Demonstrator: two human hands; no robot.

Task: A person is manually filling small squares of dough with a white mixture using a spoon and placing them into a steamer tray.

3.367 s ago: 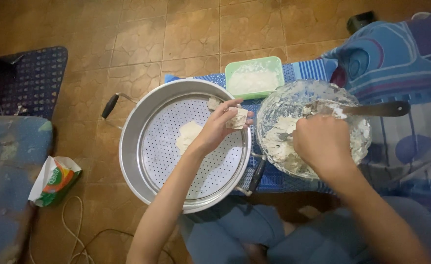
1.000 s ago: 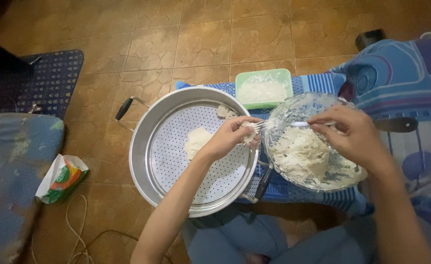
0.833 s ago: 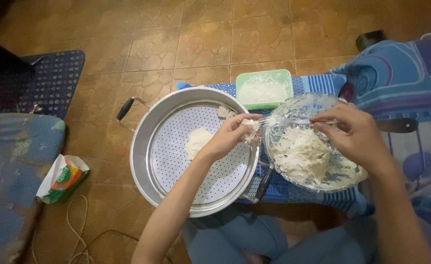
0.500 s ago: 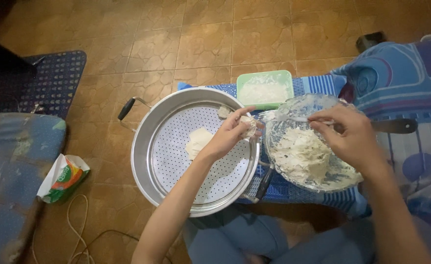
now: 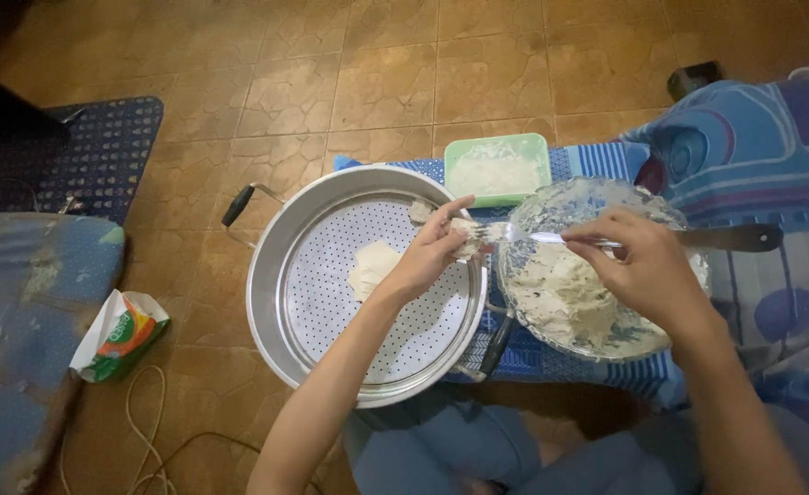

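Fingers of the left hand (image 5: 432,252) curl together around one small, pale wrapper of dough (image 5: 464,240), cupped at the right rim of a round metal steamer tray (image 5: 276,302), while the right hand (image 5: 638,266) pinches the handle of a single metal fork (image 5: 537,237), thumb and fingertips clamped on it. The fork's tines meet the wrapper just over the gap between the tray and one clear glass bowl (image 5: 670,335) holding a pale, lumpy filling (image 5: 560,293). Two pieces already lie on the perforated tray floor: one flat folded parcel (image 5: 374,266) near the middle, and one smaller piece (image 5: 420,212) by the far rim, almost touching the left hand's fingers. The tray has two black handles (image 5: 237,204), one at the upper left and one at the lower right beside the bowl. One pale green rectangular container (image 5: 496,168) with white contents sits just beyond the tray and the bowl. Tray, bowl and container rest on a blue patterned cloth (image 5: 597,160) spread over a brown tiled floor (image 5: 377,64). One long knife with a dark handle (image 5: 730,238) lies behind the right hand, its blade hidden by it. To the left, well apart, one green and orange packet (image 5: 120,335) lies on the tiles beside a pale cord (image 5: 152,412).
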